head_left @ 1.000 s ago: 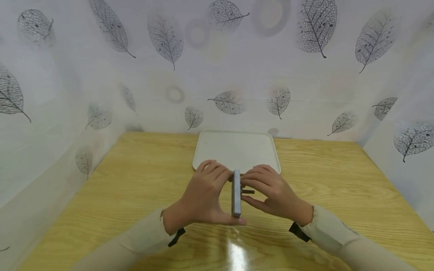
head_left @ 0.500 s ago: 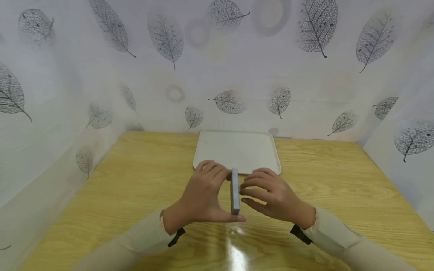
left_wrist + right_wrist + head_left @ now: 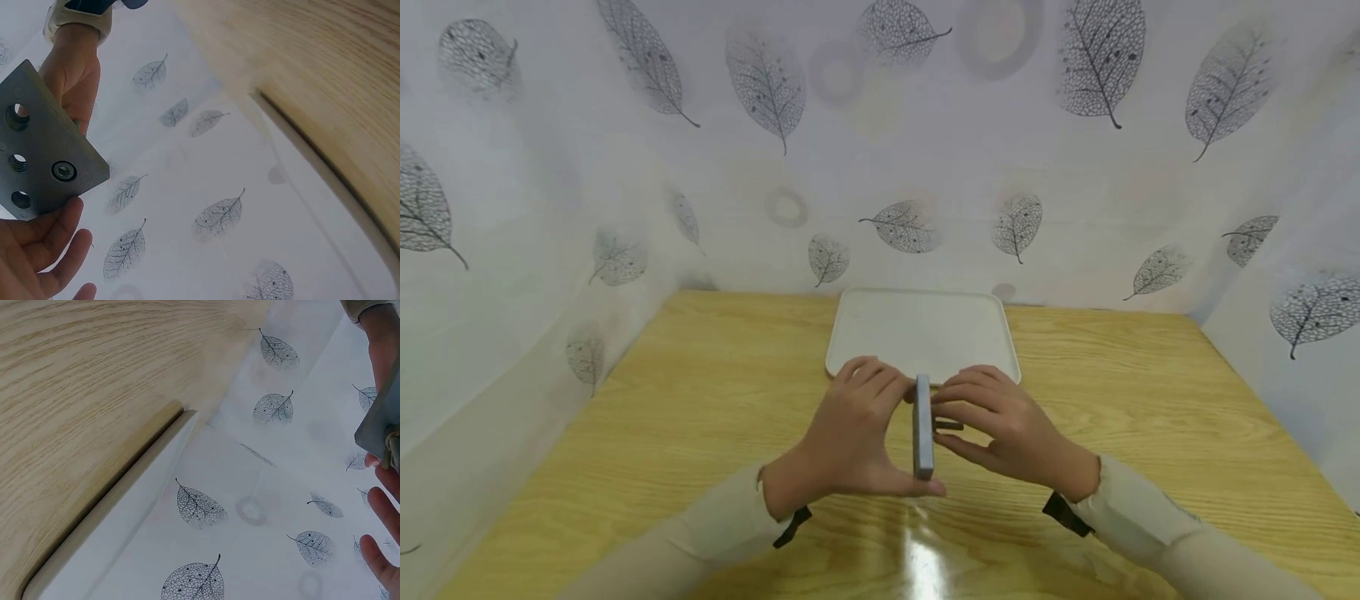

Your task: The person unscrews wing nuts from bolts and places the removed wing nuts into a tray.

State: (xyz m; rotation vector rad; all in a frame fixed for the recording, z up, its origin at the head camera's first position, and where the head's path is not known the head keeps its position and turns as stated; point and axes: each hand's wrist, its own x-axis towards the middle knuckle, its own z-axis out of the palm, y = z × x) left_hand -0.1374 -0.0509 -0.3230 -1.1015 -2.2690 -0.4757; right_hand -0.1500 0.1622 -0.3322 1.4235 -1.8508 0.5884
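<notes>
In the head view a grey metal plate (image 3: 923, 429) stands on edge above the table. My left hand (image 3: 853, 433) grips it by its edges, fingers at the far end and thumb at the near end. The left wrist view shows round holes in its face, with a socket-head bolt (image 3: 64, 170) seated in one. The bolt's dark shaft (image 3: 951, 426) sticks out toward my right hand (image 3: 1011, 429). The right fingers and thumb pinch around the shaft's base, at a small brass-coloured nut (image 3: 392, 435), partly hidden.
A white tray (image 3: 925, 329) lies at the back of the wood-grain table (image 3: 737, 375), beyond both hands. White leaf-patterned sheeting (image 3: 880, 150) surrounds the table at the back and on both sides.
The plate shifted slightly left and up, then returned right. Half a second ago the right fingers were spread differently and hid the shaft; now it shows again between them.
</notes>
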